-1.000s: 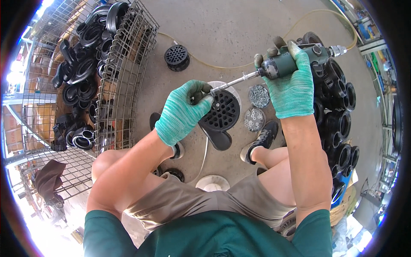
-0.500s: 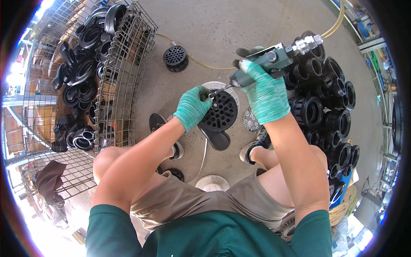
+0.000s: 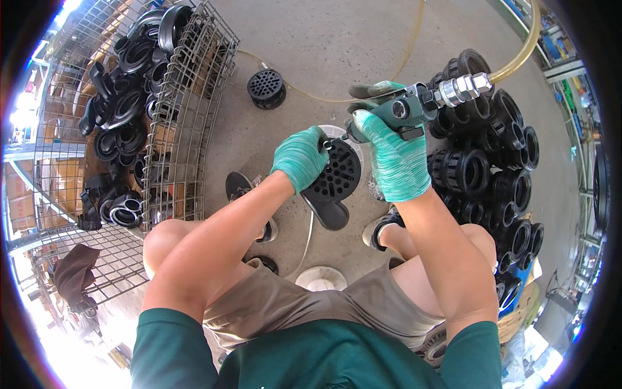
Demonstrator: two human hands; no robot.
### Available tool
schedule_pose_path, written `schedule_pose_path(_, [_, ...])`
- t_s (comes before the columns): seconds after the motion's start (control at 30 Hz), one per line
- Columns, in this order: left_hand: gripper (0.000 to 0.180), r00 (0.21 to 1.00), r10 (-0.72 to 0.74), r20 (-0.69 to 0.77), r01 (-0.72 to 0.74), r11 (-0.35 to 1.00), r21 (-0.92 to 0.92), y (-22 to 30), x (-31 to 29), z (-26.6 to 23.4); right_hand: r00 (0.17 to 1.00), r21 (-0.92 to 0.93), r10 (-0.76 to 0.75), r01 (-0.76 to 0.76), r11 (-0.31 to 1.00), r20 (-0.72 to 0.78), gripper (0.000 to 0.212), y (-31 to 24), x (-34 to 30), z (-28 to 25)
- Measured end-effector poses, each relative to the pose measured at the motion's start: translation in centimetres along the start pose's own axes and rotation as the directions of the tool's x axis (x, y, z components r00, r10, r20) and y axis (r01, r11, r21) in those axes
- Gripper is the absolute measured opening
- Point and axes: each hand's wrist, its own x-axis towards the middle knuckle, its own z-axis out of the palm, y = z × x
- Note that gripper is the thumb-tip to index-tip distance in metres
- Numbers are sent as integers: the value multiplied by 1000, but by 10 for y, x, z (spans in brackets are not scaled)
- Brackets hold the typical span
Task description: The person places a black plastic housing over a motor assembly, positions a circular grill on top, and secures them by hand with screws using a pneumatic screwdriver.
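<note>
Grey floor of a workshop; perforated black disc over a pale round base.
Head view: left hand, fingertips pinching a small metal piece by the disc's upper-left edge; right hand, fingers wrapped round a power tool. Risk: slanted shank slipping, nipping left fingers. Against one second ago: tool lower, further left; hands closer.

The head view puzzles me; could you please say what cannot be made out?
In the head view:
Speckled dish: mostly hidden by the right hand.
Pneumatic driver: its tip, at the left hand, is too small to make out.
Yellowish hose: cut off by the upper edge.
</note>
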Motion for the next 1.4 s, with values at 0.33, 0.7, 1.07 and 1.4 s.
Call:
schedule_pose_path(0.33, [28,1000,19,17,-20,998,62,1,0,-1,998,11,-40,39,999,41,38,3,3,4])
schedule_pose_path(0.7, [36,997,53,-50,-55,997,-47,-10,-7,3,992,-122,-70,82,989,102,42,10,1,6])
schedule_pose_path(1.07, [52,997,44,65,-32,984,-174,-4,-11,-9,971,-134,-65,98,986,230,40,7,5,11])
schedule_pose_path(1.4, [47,986,162,49,-154,978,-140,-25,0,10,916,-209,53,34,977,398,31,18,3,23])
